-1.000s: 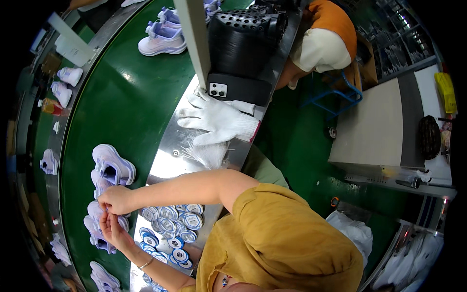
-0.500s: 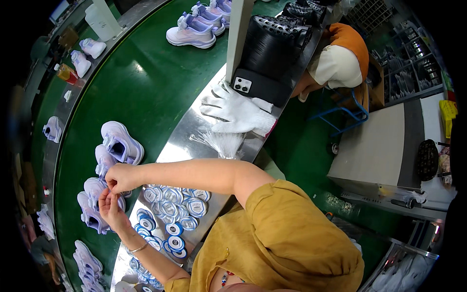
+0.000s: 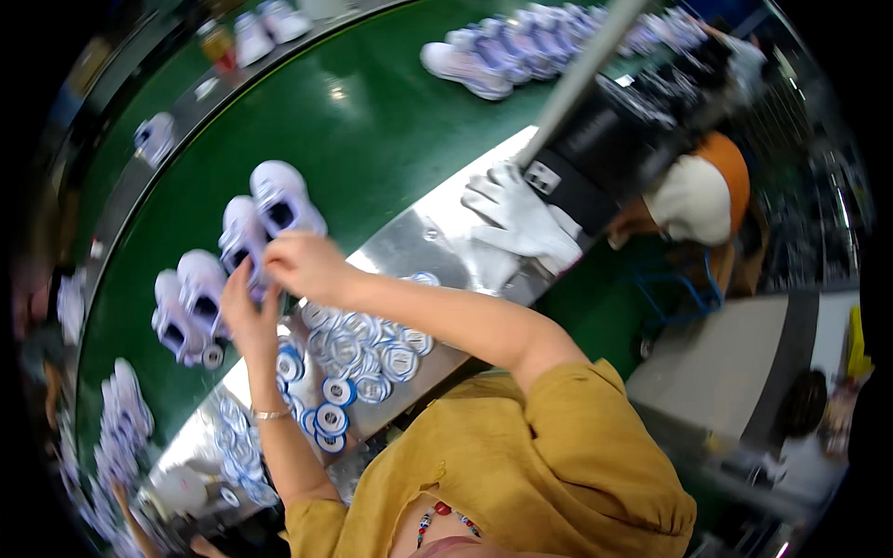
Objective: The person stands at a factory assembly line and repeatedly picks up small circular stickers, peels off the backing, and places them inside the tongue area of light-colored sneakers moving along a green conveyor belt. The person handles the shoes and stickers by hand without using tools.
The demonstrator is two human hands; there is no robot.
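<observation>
My right hand [image 3: 310,267] is closed, fingers bent inward, beside the opening of a white and lilac sneaker [image 3: 244,228]; anything in its fingers is too small or blurred to make out. Just left of it and lower, my left hand [image 3: 247,314] has its thumb and fingers apart, with nothing visible between them. Another sneaker [image 3: 281,197] stands beyond the hands. Left of them are two more, a nearer sneaker [image 3: 175,321] and its neighbour [image 3: 202,284]. A round tag [image 3: 212,355] sits at the heel end of this pair. Many blue-rimmed round tags [image 3: 344,346] lie beneath my right forearm.
On the steel ledge [image 3: 409,242] lie a white glove [image 3: 521,219], a bundle of clear plastic strands [image 3: 490,267] and a black phone [image 3: 555,189]. The green belt [image 3: 372,121] carries a far row of sneakers [image 3: 521,46]. A person [image 3: 699,195] bends down at the right.
The view has turned, so the belt and ledge things appear shifted and tilted. My hands have left their joined fingertip pose; the left fingers have spread. A round tag now shows by the nearer shoes.
</observation>
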